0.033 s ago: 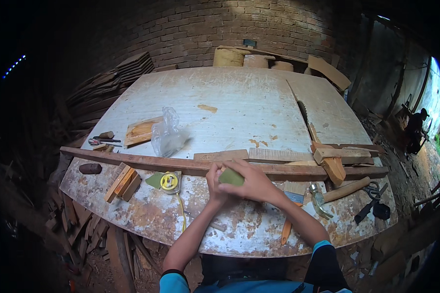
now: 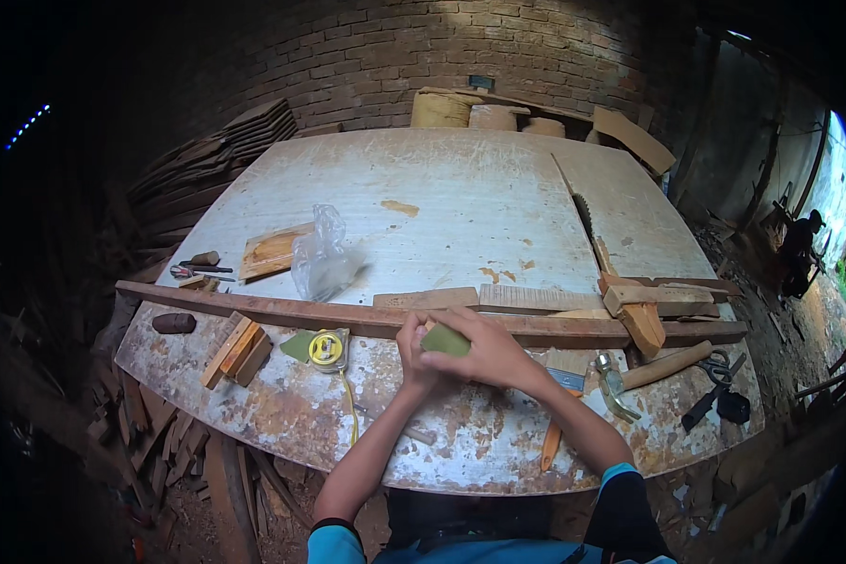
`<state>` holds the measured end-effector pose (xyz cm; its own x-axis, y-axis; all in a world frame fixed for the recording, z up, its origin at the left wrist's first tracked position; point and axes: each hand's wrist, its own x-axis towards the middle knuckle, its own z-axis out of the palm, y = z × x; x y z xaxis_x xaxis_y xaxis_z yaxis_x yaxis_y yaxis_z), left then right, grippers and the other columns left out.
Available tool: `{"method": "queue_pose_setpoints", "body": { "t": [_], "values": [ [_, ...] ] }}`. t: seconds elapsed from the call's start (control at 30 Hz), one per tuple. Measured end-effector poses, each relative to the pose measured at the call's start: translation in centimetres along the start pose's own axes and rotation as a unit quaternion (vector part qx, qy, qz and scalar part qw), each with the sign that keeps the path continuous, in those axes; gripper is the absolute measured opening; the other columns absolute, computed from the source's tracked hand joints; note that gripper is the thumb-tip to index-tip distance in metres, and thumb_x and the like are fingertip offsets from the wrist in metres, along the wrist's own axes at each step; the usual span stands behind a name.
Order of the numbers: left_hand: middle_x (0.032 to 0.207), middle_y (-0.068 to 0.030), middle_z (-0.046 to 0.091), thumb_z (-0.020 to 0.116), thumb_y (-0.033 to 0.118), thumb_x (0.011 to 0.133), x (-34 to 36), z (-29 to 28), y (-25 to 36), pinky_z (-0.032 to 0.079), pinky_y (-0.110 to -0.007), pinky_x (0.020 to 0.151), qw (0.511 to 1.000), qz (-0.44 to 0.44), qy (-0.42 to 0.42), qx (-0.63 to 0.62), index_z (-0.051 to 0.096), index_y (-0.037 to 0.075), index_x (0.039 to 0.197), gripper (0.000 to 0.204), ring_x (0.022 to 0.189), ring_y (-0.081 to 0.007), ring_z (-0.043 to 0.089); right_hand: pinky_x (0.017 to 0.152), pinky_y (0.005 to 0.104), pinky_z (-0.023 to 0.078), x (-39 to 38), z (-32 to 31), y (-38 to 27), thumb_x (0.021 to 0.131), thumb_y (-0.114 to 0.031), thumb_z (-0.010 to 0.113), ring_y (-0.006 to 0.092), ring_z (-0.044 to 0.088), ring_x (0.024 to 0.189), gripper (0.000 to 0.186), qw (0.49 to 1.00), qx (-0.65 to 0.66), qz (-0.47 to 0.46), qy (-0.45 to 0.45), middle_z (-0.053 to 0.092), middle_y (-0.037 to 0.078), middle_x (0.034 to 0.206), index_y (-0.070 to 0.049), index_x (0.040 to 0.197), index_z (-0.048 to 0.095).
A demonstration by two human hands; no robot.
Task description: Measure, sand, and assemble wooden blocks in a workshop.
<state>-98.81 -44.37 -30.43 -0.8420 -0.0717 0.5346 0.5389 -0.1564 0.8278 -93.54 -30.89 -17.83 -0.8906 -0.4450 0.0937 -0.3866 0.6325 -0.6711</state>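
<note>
Observe angular green piece (image 2: pixel 446 341), matt and flat-faced, raised over the table (image 2: pixel 470 442) near the long, square-edged brown beam (image 2: pixel 357 317). Find right hand (image 2: pixel 487 352) clamped on it, fingers bent round; left hand (image 2: pixel 414 357) cupped against its left side, fingers partly hidden, closure impossible to tell. Note, leftward, round yellow tape measure (image 2: pixel 327 350) and grainy wooden blocks (image 2: pixel 237 352); rightward, steel-headed hammer (image 2: pixel 653 370) with wooden handle. Record table's near part as flaked, stained.
</note>
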Motion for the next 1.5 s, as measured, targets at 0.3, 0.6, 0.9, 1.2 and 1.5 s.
{"method": "queue_pose_setpoints", "body": {
  "t": [0.3, 0.6, 0.9, 1.2, 1.5],
  "values": [
    [0.065, -0.0054, 0.05, 0.04, 0.05, 0.083, 0.5, 0.8, 3.1, 0.038, -0.029, 0.059, 1.0, 0.015, -0.017, -0.02, 0.047, 0.002, 0.072, 0.05, 0.063, -0.0128, 0.046, 0.088, 0.0349, 0.045, -0.3, -0.7, 1.5, 0.085, -0.049, 0.057, 0.0292, 0.06, 0.1, 0.064, 0.991, 0.116, 0.046, -0.043, 0.062, 0.023, 0.11, 0.003, 0.122, 0.055],
    [0.066, -0.0053, 0.055, 0.045, 0.052, 0.083, -0.3, 0.3, 4.1, 0.041, -0.026, 0.055, 0.996, -0.03, -0.06, -0.062, 0.048, 0.003, 0.07, 0.051, 0.062, -0.0095, 0.051, 0.095, 0.0403, 0.044, -1.8, 0.0, -1.2, 0.076, -0.053, 0.066, 0.0379, 0.055, 0.113, 0.084, 0.992, 0.107, 0.065, -0.01, 0.053, 0.029, 0.122, 0.0, 0.135, 0.04],
    [0.068, -0.0044, 0.056, 0.041, 0.053, 0.09, -0.9, 2.2, 6.3, 0.045, -0.025, 0.057, 0.993, -0.061, -0.079, -0.06, 0.046, 0.004, 0.075, 0.051, 0.063, -0.0096, 0.054, 0.09, 0.039, 0.048, -1.4, 0.4, 1.9, 0.077, -0.058, 0.061, 0.0374, 0.059, 0.107, 0.088, 0.986, 0.153, 0.072, 0.008, 0.057, 0.031, 0.116, 0.003, 0.136, 0.037],
    [0.069, -0.0034, 0.055, 0.039, 0.053, 0.089, -1.7, 0.8, 4.1, 0.044, -0.025, 0.057, 0.993, -0.087, -0.065, -0.047, 0.051, 0.002, 0.078, 0.054, 0.063, -0.0101, 0.053, 0.095, 0.0406, 0.044, -2.6, -0.2, -0.9, 0.082, -0.057, 0.057, 0.0409, 0.055, 0.112, 0.088, 0.989, 0.128, 0.063, -0.042, 0.054, 0.034, 0.118, 0.002, 0.141, 0.029],
    [0.069, -0.0044, 0.055, 0.041, 0.059, 0.087, -2.2, -0.1, 3.6, 0.044, -0.026, 0.057, 0.992, -0.081, -0.084, -0.054, 0.05, 0.003, 0.077, 0.058, 0.061, -0.0109, 0.053, 0.096, 0.0441, 0.042, -3.9, -1.2, -4.3, 0.087, -0.055, 0.051, 0.0412, 0.055, 0.112, 0.082, 0.984, 0.078, 0.101, -0.121, 0.051, 0.036, 0.12, -0.004, 0.144, 0.021]
  ]
}}
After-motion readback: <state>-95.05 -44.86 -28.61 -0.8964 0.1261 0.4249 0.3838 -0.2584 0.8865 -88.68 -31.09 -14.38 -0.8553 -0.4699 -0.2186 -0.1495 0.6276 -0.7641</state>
